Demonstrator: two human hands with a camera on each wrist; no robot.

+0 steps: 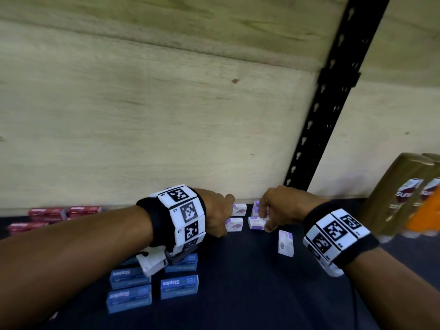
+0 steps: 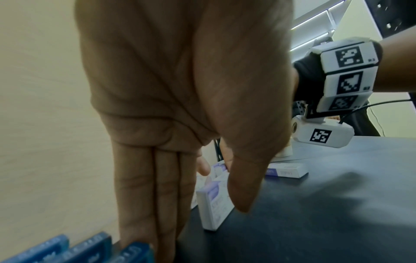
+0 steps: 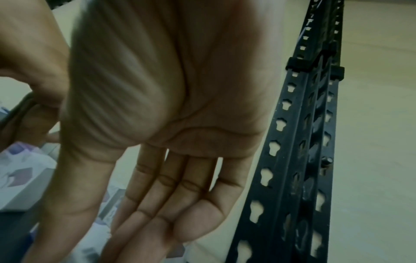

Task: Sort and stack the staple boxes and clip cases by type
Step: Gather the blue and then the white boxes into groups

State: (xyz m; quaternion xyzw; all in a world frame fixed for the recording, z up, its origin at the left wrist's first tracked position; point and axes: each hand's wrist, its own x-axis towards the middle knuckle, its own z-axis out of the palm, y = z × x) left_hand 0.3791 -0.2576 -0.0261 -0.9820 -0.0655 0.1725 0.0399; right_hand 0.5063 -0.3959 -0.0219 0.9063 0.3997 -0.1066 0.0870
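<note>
Reaching over the dark table (image 1: 238,294), both hands are in the middle of the head view, close to the wooden wall (image 1: 142,115).

Counting the head view: five white and purple boxes (image 1: 234,223) sit in the middle. One of them, the lone box (image 1: 285,242), lies a bit apart to the right. At least four blue boxes (image 1: 179,287) sit at the lower left. About four red boxes (image 1: 46,214) sit at the far left, too blurry to count well. Gold packs (image 1: 392,198) lean at the right edge.

The left hand (image 1: 215,215) hangs over the white and purple boxes. Only the left wrist view shows its grip: fingers straight, thumb apart, holding nothing. A white box (image 2: 213,210) stands just beside the thumb.

The right hand (image 1: 276,208) has one small box (image 1: 256,222) between its thumb and fingers. In the right wrist view the fingers look nearly straight. I cannot tell if this grip pinches the box or only sits around it.

The blue boxes say "Staples", upside down. The left wrist view shows "STAPLES" on the side of a flat white box (image 2: 286,171); the head view does not. The gold packs show "sun" and the rest is cut off. Both wrist bands (image 1: 183,215) have black and white square codes.

The right wrist view shows the black post (image 3: 299,142) with holes up close.
</note>
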